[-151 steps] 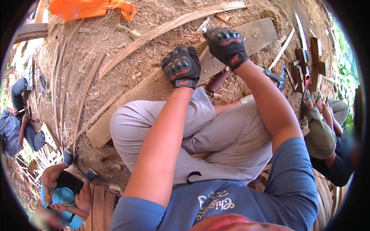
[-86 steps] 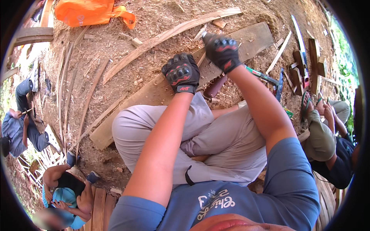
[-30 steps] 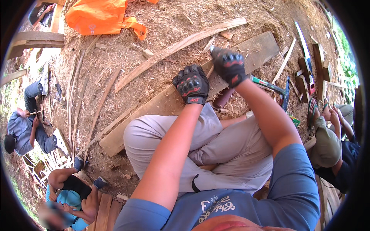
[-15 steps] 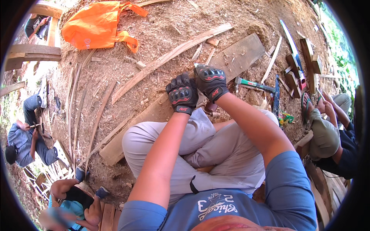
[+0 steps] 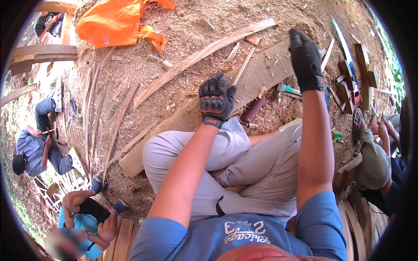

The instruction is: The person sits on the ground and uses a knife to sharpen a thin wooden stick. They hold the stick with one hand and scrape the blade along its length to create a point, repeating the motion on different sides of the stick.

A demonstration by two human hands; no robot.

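A long flat wooden plank [image 5: 174, 119] lies slantwise on the ground in front of my crossed legs. Over its middle is my left hand [image 5: 215, 99] in a black glove with red trim, thumb apart and fingers slightly bent, holding nothing that shows. A thin wood strip [image 5: 244, 66] lies just beyond its fingers. My right hand [image 5: 305, 61], gloved too, is raised beyond the plank's far right end. Its fingers are closed together; whatever they may hold is hidden. Between the hands, near my knee, lies a reddish-brown tapered piece [image 5: 252, 111] of unclear kind.
A green-handled tool [image 5: 291, 90] lies partly behind my right wrist. To the right are a handsaw [image 5: 344, 48] and wooden blocks [image 5: 363, 65]. A curved wood strip [image 5: 200, 56] and an orange bag [image 5: 111, 24] lie ahead. People sit at left [image 5: 32, 152] and right [image 5: 374, 161].
My right hand has left my left hand and swung out to the far right. The pale thing at its fingertips no longer shows. The reddish-brown piece is now more exposed; the view has shifted slightly.
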